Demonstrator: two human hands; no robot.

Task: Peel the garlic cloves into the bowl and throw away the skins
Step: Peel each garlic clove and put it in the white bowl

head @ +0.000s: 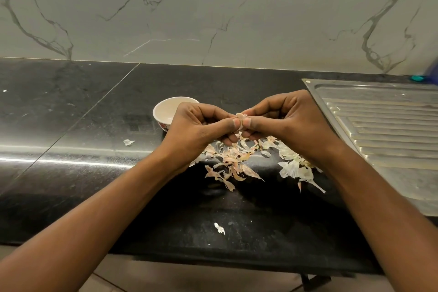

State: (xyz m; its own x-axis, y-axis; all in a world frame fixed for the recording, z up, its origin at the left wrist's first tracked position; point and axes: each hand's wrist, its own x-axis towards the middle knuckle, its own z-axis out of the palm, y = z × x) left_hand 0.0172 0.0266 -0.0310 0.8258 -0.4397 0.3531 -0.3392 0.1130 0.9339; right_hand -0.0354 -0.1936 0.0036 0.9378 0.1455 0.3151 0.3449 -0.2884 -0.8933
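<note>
Garlic clove (240,119) upright, pinched btwn left hand (201,125) & right hand (282,118).

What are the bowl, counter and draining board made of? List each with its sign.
Bowl: likely glazed ceramic, glossy white with a printed pattern outside.
Counter: polished dark stone, perhaps granite, speckled and reflective.
Draining board: stainless steel, brushed grey with pressed ridges.

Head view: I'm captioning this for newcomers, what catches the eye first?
The left hand and right hand meet mid-frame, pinching a garlic clove between them. Beneath them garlic skins litter the black counter, and a white bowl sits just behind the left hand.
</note>
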